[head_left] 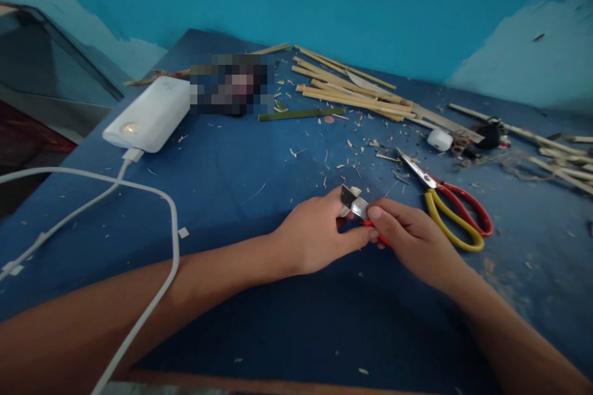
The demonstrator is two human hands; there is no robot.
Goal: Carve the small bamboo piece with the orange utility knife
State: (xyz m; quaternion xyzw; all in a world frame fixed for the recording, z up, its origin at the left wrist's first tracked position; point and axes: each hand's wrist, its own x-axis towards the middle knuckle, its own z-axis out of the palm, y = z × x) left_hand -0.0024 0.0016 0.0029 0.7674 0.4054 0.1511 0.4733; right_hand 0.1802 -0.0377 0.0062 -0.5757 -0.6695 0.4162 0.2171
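My left hand (319, 234) and my right hand (412, 239) meet over the blue table (231, 197), both closed. Between them is a small cutter with a red handle and a metal blade (354, 202). My right hand grips the red handle, thumb pressed on the blade's base. My left hand pinches a small pale bamboo piece against the blade tip; most of that piece is hidden by the fingers. Scissors with red and yellow handles (447, 207) lie just right of my right hand, closed.
Bamboo strips (352, 89) lie heaped at the back, with more at the far right (560, 163). A green strip (301, 114) lies mid-table among shavings. A white power bank (151, 114) with a white cable (171, 228) sits left. A small white object (439, 139) lies near cords.
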